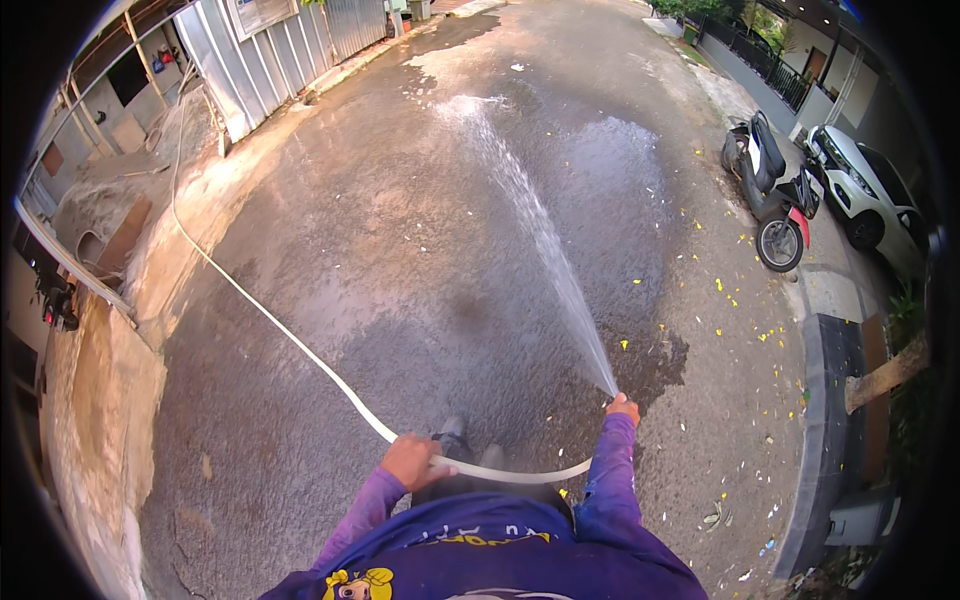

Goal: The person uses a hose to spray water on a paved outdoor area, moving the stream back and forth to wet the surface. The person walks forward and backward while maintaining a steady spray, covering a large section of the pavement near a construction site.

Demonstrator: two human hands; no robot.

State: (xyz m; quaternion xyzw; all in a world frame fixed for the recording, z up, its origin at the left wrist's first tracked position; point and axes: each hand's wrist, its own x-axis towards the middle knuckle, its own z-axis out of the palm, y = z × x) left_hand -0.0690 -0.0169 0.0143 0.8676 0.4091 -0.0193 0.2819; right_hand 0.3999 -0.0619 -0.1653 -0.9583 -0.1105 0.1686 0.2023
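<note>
Hose runs in from the upper left across the wet road, sags in front of your waist and drops out of sight at your right forearm. Your left hand is curled closed around it, and your right hand is fisted at the outlet where the water jet shoots out; fingers hide the actual tip. Looks bendy, so probably easy to steer, but heavier when full and likely slick when wet. I'd grip just behind the tip, not crush it, and let your left carry the slack.
</note>
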